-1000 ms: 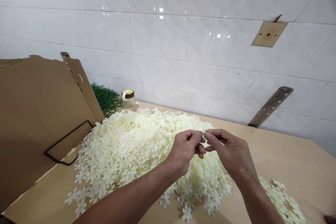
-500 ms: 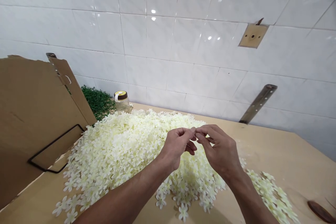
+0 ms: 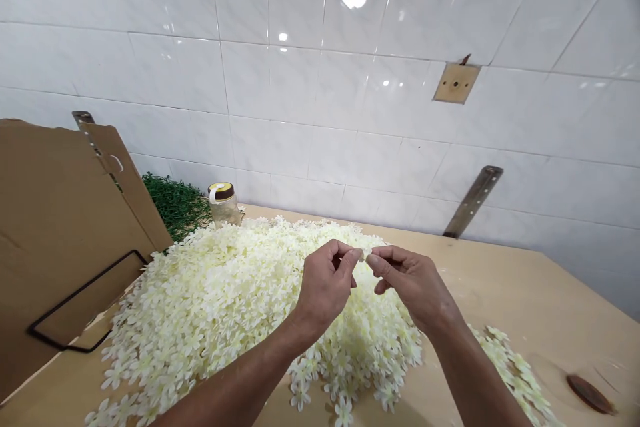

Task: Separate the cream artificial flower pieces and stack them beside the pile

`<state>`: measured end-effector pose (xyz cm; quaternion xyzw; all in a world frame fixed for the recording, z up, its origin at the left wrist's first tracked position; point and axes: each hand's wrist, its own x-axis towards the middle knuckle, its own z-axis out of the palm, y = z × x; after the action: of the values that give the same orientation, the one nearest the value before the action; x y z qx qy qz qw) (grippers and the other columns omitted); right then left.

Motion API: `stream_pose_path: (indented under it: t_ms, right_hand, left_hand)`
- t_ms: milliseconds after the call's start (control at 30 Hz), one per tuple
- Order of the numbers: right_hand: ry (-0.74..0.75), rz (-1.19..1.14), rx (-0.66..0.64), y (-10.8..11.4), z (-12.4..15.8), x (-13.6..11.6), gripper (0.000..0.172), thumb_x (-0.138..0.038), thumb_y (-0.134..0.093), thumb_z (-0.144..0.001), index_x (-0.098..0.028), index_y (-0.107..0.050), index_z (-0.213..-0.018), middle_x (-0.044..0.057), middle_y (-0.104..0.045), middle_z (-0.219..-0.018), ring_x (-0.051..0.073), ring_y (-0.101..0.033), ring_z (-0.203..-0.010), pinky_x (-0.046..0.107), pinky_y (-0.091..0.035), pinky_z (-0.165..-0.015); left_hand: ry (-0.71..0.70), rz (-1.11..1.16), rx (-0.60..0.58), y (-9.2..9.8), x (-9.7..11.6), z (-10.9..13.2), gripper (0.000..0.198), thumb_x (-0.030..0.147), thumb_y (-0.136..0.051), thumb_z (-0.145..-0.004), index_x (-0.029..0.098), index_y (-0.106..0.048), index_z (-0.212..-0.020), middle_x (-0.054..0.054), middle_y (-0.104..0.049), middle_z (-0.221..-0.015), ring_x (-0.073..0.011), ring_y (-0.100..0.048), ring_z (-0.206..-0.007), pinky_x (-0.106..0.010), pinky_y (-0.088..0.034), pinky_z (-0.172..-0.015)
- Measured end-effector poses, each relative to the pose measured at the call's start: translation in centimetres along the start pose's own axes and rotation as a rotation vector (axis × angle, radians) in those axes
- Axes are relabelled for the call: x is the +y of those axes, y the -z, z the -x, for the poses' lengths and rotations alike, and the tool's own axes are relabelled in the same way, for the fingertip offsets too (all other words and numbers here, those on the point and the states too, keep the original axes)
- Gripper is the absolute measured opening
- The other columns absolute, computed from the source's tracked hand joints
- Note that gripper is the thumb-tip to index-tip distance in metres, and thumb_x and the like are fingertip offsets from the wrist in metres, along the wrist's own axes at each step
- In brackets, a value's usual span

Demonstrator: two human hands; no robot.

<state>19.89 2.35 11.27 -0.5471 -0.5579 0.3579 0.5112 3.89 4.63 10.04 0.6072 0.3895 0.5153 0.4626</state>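
A large heap of pale yellow-white artificial flowers [image 3: 225, 293] spreads over the table under both hands. Above the heap's right part, my left hand [image 3: 327, 280] is closed, its thumb and forefinger pinched together at a tiny pale thing too small to name. Facing it, my right hand [image 3: 413, 280] is also pinched, thumb against forefinger, its tips just short of the left fingertips. What sits between the right fingertips, if anything, cannot be made out. A smaller scatter of the same flowers [image 3: 517, 373] lies beside my right forearm.
Cardboard [image 3: 65, 233] stands at the left, with a black wire frame [image 3: 85, 277] before it. Behind are green artificial foliage [image 3: 175, 203] and a lidded jar [image 3: 225, 205]. A metal bracket [image 3: 473, 203] rises by the tiled wall. A dark oval object [image 3: 591, 393] lies on the table [image 3: 525, 287].
My fingertips, close together before, now have a small gap between them. The whole view has shifted slightly, so the wall and jar appear a little lower and further left.
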Motion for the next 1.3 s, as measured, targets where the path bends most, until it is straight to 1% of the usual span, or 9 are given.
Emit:
stream_pose_path:
  t_ms: [167, 333, 467, 600, 700, 833, 1033, 1200, 1300]
  right_hand:
    - [-0.003, -0.001, -0.058, 0.2, 0.1, 0.0, 0.040, -0.055, -0.070, -0.080, -0.016, -0.071, -0.086, 0.000, -0.060, -0.074, 0.013, -0.058, -0.055, 0.030, -0.052, -0.055]
    - [0.001, -0.041, -0.173, 0.0, 0.0, -0.2, 0.041, -0.055, -0.067, -0.082, -0.016, -0.066, -0.070, -0.001, -0.052, -0.068, 0.012, -0.054, -0.058, 0.028, -0.051, -0.055]
    - [0.020, -0.189, -0.123, -0.1, -0.2, -0.1, 0.032, -0.047, -0.077, -0.075, -0.017, -0.071, -0.084, 0.001, -0.058, -0.075, 0.013, -0.053, -0.066, 0.027, -0.052, -0.054]
    - [0.029, -0.173, -0.125, 0.0, -0.2, 0.1, 0.031, -0.044, -0.078, -0.076, -0.017, -0.072, -0.090, 0.003, -0.063, -0.081, 0.015, -0.055, -0.069, 0.028, -0.053, -0.056]
    - [0.066, -0.148, -0.080, 0.2, -0.1, -0.1, 0.033, -0.042, -0.079, -0.075, -0.018, -0.072, -0.097, 0.005, -0.065, -0.090, 0.015, -0.056, -0.073, 0.028, -0.054, -0.057]
    - [0.075, -0.135, -0.129, 0.5, 0.2, -0.4, 0.029, -0.042, -0.078, -0.076, -0.016, -0.073, -0.089, 0.006, -0.066, -0.091, 0.015, -0.057, -0.074, 0.028, -0.053, -0.057]
    - [-0.031, -0.255, -0.231, 1.1, 0.1, -0.2, 0.028, -0.042, -0.079, -0.074, -0.017, -0.074, -0.085, 0.004, -0.063, -0.085, 0.013, -0.054, -0.071, 0.027, -0.052, -0.058]
    - [-0.010, -0.257, -0.186, 1.1, 0.0, -0.1, 0.023, -0.040, -0.081, -0.072, -0.018, -0.075, -0.074, 0.004, -0.064, -0.085, 0.014, -0.053, -0.075, 0.025, -0.049, -0.057]
    - [-0.001, -0.259, -0.152, 0.9, 0.0, -0.1, 0.023, -0.039, -0.083, -0.070, -0.018, -0.074, -0.069, 0.003, -0.062, -0.081, 0.014, -0.052, -0.071, 0.025, -0.048, -0.054]
  left_hand:
    - [-0.075, -0.145, 0.030, 0.0, 0.2, 0.2, 0.029, 0.042, -0.057, -0.090, 0.018, -0.060, -0.073, 0.001, -0.056, -0.056, -0.0115, -0.051, -0.051, -0.024, -0.039, -0.052]
    - [-0.037, -0.055, -0.014, 0.0, 0.5, 0.3, 0.027, 0.043, -0.055, -0.091, 0.019, -0.061, -0.080, 0.002, -0.056, -0.055, -0.0110, -0.051, -0.049, -0.023, -0.040, -0.051]
    - [-0.030, -0.079, -0.027, 0.2, 0.9, 0.4, 0.030, 0.045, -0.056, -0.090, 0.018, -0.060, -0.078, 0.003, -0.053, -0.053, -0.0102, -0.048, -0.047, -0.022, -0.038, -0.050]
    - [-0.031, -0.151, -0.038, 0.3, 1.0, 0.3, 0.030, 0.045, -0.058, -0.089, 0.018, -0.060, -0.074, 0.003, -0.053, -0.053, -0.0095, -0.045, -0.046, -0.022, -0.036, -0.049]
    - [-0.008, -0.167, -0.072, 0.4, 1.0, 0.3, 0.031, 0.045, -0.058, -0.088, 0.018, -0.059, -0.074, 0.003, -0.054, -0.052, -0.0092, -0.045, -0.046, -0.022, -0.036, -0.048]
    - [0.013, -0.146, -0.097, 0.4, 1.1, 0.4, 0.031, 0.047, -0.059, -0.088, 0.019, -0.059, -0.075, 0.004, -0.053, -0.050, -0.0096, -0.048, -0.045, -0.022, -0.038, -0.048]
    - [-0.007, -0.108, -0.094, 0.2, 1.6, 0.8, 0.030, 0.046, -0.059, -0.089, 0.019, -0.062, -0.078, 0.003, -0.054, -0.050, -0.0092, -0.048, -0.045, -0.021, -0.039, -0.048]
    - [-0.039, -0.077, -0.089, 0.4, 1.7, 0.9, 0.030, 0.046, -0.057, -0.090, 0.019, -0.063, -0.081, 0.003, -0.054, -0.053, -0.0091, -0.049, -0.047, -0.020, -0.039, -0.048]
    - [-0.047, -0.066, -0.066, 0.8, 1.9, 0.6, 0.028, 0.046, -0.057, -0.090, 0.019, -0.062, -0.082, 0.004, -0.054, -0.053, -0.0098, -0.050, -0.047, -0.021, -0.040, -0.048]
